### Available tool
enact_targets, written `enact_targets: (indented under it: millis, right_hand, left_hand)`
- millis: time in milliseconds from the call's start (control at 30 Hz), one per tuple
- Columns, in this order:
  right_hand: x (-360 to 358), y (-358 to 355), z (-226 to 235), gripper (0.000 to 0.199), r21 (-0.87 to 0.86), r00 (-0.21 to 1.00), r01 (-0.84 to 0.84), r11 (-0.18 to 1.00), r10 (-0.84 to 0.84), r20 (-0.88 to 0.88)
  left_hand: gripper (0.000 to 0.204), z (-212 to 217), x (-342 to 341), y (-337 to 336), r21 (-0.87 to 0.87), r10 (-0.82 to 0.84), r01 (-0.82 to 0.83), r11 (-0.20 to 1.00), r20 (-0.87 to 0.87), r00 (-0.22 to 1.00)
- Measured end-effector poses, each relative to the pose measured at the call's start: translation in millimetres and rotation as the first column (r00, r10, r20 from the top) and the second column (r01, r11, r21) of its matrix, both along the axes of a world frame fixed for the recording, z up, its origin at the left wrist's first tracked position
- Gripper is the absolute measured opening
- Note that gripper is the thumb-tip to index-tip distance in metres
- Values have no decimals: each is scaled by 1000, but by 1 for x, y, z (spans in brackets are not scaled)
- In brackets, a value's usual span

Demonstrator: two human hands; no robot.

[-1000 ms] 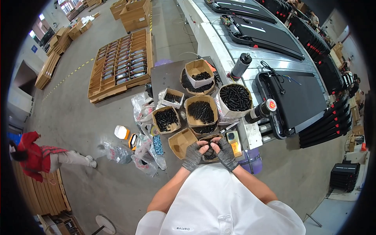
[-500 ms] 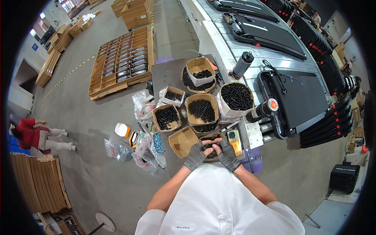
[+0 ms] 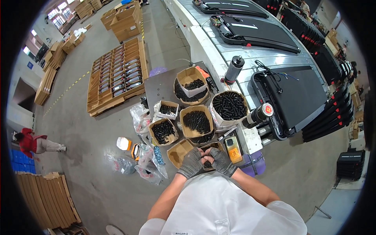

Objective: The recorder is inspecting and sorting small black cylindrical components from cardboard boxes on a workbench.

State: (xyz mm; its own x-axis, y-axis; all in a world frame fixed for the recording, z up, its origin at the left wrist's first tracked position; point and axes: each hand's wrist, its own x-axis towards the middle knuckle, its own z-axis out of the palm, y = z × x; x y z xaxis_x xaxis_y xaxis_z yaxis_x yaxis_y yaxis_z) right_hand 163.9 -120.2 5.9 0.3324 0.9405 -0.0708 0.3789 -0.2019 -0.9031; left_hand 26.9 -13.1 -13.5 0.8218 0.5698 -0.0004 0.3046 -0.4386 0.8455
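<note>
My left hand [image 3: 191, 161] and my right hand [image 3: 221, 160], both in grey fingerless gloves, meet fingertip to fingertip over a small cardboard box [image 3: 217, 145] with small dark parts in it. Their fingers are pinched closed. Whatever lies between them is too small to make out. Left of that box, touching it, stands another open cardboard box [image 3: 176, 152]. Just beyond are boxes of black screw-like parts: a left one [image 3: 163, 131], a middle one [image 3: 196, 122] and a round-mouthed white one [image 3: 230, 105]. A phone in a yellowish case [image 3: 234, 150] lies beside my right hand.
On the right runs a conveyor [image 3: 244, 47] carrying black flat machine bases [image 3: 291, 100]. Two cylindrical tools [image 3: 234, 70] stand along its edge. Plastic bags [image 3: 150, 166] lie at the left, and a partitioned wooden crate [image 3: 117, 76] is on the floor. A person in red [image 3: 31, 141] walks at far left.
The whole view has shifted slightly with my head. My hands stay together, fingers still pinched, and sit slightly lower in the picture. The person in red has moved a little.
</note>
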Motion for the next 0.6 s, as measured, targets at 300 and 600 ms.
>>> enact_targets:
  millis: [300, 600]
  right_hand:
    - [33, 30, -17, 21, -190, 529, 252, 949, -300, -794]
    - [32, 42, -26, 42, -128, 19, -1, 992, -128, -992]
  left_hand:
    - [20, 48, 41, 55, -268, 243, -224, 937, 40, 969]
    - [19, 39, 57, 59, 142, -105, 114, 983, -71, 992]
